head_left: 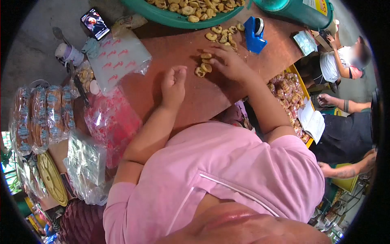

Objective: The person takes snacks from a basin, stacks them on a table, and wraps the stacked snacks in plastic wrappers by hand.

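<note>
My left hand is closed above the brown tabletop, its fingers curled and the thumb along them; anything inside is hidden. To its right, my right hand is spread palm down, its fingertips at a short row of curled, yellowish dried pieces. Further back lies a loose group of similar pieces. A green basin at the top edge holds many more. Right of the loose group stands a blue tape dispenser with a dark roll.
Clear printed bags and pink plastic lie left, near a phone and packed long bags. On the right are a yellow crate of filled bags, a green container, a seated person and another person's arms.
</note>
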### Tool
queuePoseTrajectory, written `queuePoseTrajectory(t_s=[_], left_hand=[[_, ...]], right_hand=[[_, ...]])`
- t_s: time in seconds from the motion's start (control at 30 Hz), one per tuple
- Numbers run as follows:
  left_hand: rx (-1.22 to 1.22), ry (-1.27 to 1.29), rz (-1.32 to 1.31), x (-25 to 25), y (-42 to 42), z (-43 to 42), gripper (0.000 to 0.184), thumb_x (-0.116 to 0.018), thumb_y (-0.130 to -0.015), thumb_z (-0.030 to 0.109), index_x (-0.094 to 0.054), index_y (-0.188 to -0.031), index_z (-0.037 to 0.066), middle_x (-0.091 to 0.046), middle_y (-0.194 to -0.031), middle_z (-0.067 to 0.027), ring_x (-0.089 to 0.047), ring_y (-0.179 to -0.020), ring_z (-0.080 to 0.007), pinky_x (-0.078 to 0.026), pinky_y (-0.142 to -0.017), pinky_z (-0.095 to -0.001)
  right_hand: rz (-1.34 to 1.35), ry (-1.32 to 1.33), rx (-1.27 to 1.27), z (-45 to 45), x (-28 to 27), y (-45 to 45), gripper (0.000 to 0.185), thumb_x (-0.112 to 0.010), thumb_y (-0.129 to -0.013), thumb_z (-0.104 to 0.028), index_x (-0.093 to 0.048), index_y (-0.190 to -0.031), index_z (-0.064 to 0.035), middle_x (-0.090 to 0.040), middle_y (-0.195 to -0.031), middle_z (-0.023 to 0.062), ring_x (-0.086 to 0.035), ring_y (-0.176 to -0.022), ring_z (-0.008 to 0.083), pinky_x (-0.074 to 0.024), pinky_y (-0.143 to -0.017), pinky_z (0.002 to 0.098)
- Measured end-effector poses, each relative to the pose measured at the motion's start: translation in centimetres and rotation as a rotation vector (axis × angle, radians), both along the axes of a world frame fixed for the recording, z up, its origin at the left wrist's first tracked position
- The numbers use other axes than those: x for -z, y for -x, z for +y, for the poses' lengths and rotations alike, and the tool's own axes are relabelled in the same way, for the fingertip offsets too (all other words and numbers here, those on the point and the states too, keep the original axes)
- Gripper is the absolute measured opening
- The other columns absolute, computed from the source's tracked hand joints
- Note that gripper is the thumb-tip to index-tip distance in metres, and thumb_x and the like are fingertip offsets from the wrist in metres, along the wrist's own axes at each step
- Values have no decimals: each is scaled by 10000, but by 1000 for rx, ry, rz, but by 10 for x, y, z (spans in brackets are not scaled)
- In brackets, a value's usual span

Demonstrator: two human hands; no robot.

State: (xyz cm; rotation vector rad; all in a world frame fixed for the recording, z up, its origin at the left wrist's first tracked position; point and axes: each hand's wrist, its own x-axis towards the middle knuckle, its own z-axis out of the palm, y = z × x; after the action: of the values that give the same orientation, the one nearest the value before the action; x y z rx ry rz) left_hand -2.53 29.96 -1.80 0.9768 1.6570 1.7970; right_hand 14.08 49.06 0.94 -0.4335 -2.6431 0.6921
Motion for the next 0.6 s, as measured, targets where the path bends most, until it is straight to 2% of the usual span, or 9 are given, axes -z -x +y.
queuePoseTrajectory(t_s=[0.07, 0.1, 0.13, 0.23, 0.33, 0.4, 0.43, 0.5, 0.6], left_hand=[[14, -43, -83, 4, 1, 1, 131, -610, -1045, 163, -671, -1093, 58, -651, -1023, 12, -576, -967, -80, -459, -906, -257], [10, -36, -93, 3, 1, 1, 130, -611, -1045, 163, -670, -1089, 56, -651, -1024, 9, -575, -976, -81, -458, -913, -258], [6, -30, -102, 2, 2, 1, 130, -611, -1045, 164, -669, -1085, 54, -651, -1026, 6, -575, -985, -81, -458, -921, -259], [20, 42, 1, 6, 8, -3, 235, -572, -1069, 249, -670, -1143, 48, -678, -1089, -35, -612, -1059, -152, -468, -1000, -320], [21, -68, -68, 16, 9, 1, 241, -572, -1071, 253, -671, -1147, 47, -676, -1067, -33, -613, -1033, -141, -477, -977, -314], [18, -33, -24, 14, 10, 1, 242, -579, -1069, 257, -671, -1154, 50, -678, -1073, -37, -617, -1035, -142, -482, -974, -314], [14, -5, -6, 13, 10, -2, 243, -582, -1068, 259, -671, -1157, 51, -679, -1075, -40, -619, -1036, -142, -485, -973, -314], [14, -33, -162, 9, 8, -2, 183, -604, -1055, 205, -665, -1114, 43, -659, -1056, -14, -597, -1020, -110, -466, -951, -275], [-5, -63, -261, 7, 6, -1, 149, -614, -1049, 174, -660, -1095, 41, -646, -1047, -3, -586, -1009, -95, -461, -936, -255]], right_hand=[[-37, 7, 43, 12, 5, 0, 381, -660, -974, -120, -661, -1354, -84, -571, -1441, 166, -518, -1359, 367, -444, -1116, 421], [-60, 33, -9, 14, 8, 2, 383, -654, -965, -63, -670, -1346, -95, -613, -1397, 155, -569, -1308, 314, -468, -1081, 386], [-91, 114, 9, 19, 14, 4, 359, -664, -958, -59, -678, -1315, -96, -634, -1357, 143, -590, -1271, 298, -481, -1058, 382], [-130, 336, 88, 19, 19, 11, 270, -695, -941, -59, -690, -1210, -87, -686, -1224, 106, -647, -1145, 255, -516, -988, 375], [-71, 451, 219, 3, 0, 14, 184, -729, -929, -87, -671, -1101, -60, -702, -1088, 78, -675, -1014, 228, -540, -917, 373], [-52, 461, 303, -17, -18, 11, 184, -756, -915, -113, -649, -1048, -44, -692, -1028, 71, -677, -957, 221, -551, -872, 370], [16, 331, 318, -14, -5, 6, 188, -760, -911, -130, -656, -1042, -46, -692, -1017, 80, -677, -955, 235, -550, -870, 374], [157, 57, 336, 9, 23, -8, 200, -767, -902, -165, -668, -1032, -50, -693, -997, 100, -675, -952, 263, -549, -867, 381], [-92, -138, 424, -11, -4, -30, 185, -742, -911, -196, -695, -1023, -56, -690, -1017, 135, -667, -986, 334, -543, -876, 418]])
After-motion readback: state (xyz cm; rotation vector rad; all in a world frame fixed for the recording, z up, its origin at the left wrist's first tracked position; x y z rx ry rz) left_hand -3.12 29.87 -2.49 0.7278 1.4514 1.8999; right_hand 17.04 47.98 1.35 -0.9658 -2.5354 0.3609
